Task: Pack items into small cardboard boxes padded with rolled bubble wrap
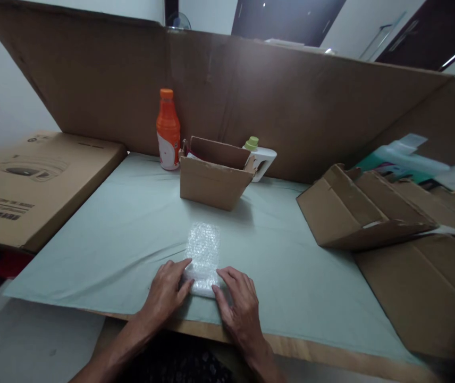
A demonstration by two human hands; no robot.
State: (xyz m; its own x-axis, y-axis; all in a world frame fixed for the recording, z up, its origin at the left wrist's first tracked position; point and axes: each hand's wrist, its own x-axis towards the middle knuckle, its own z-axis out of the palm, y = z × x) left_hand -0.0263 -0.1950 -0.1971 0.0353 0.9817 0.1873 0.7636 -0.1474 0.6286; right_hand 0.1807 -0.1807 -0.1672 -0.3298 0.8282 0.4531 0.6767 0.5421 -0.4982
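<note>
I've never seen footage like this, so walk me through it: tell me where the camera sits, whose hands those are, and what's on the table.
There is no machine here. One camera sits on a person's head, looking forward and down, so the hands at the bottom are the person's own. The left hand and right hand press on the near end of a strip of bubble wrap lying on a pale green cloth. Behind it stands a small open cardboard box, with an orange bottle on its left and a white bottle with a green cap on its right. Flattened cardboard lies to the right.
</note>
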